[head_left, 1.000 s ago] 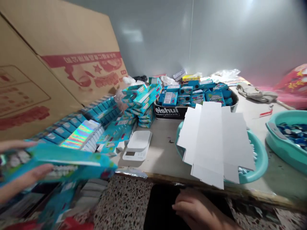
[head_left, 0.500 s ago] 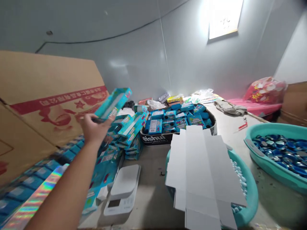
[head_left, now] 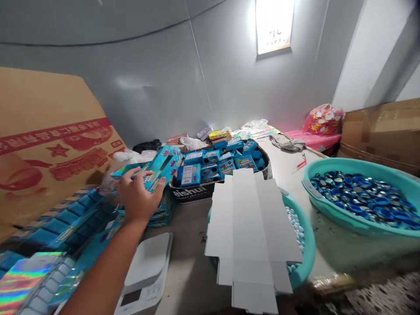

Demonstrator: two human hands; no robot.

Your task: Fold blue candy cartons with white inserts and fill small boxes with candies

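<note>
My left hand [head_left: 139, 194] reaches in from the lower left, its thumb and fingers closed around the near end of a blue printed carton [head_left: 166, 162] with a long cut-out. That carton lies over a pile of similar flat blue cartons [head_left: 163, 211]. Just to the right, a black box [head_left: 193, 193] is heaped with small blue packs [head_left: 210, 168]. An unfolded white card blank [head_left: 251, 236] rests across a teal basin of pale pellets [head_left: 297, 232]. My right hand is out of the picture.
A white kitchen scale [head_left: 147, 262] stands near the front edge. A large cardboard box [head_left: 65, 118] rises at left above rows of blue packs [head_left: 68, 218]. At right sits a teal basin [head_left: 315, 197] of blue foil-wrapped pieces. Bags and a grey cloth [head_left: 287, 142] lie farther back.
The carton in my left hand has come down from the air onto the pile beside the black box. My view has swung to the right, showing more of the right-hand basin.
</note>
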